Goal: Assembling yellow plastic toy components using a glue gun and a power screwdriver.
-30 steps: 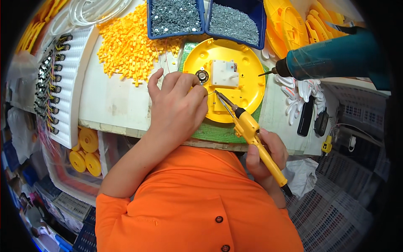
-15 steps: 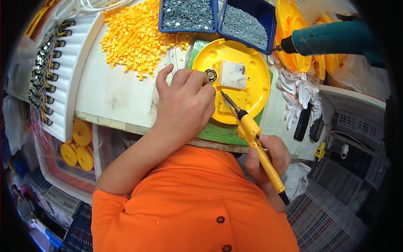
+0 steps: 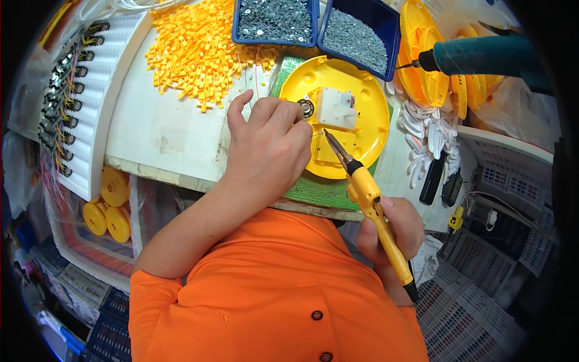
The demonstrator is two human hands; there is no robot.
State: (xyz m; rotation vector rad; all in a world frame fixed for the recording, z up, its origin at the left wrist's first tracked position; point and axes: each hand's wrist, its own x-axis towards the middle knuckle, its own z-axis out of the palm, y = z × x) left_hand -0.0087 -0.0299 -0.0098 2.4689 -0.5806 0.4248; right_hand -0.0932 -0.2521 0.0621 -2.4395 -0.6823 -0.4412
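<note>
Yellow shell on the green mat, near the desk's front edge.
Bare desk lies left of your left hand; its fingertips are hidden, can't tell that grip. Your right hand clasps the soldering iron. Versus a second ago, the teal driver's bit shows off the shell's rim, beside the bins. Count: one shell, one iron, two blue bins.

Yellow soldering iron over shell
</note>
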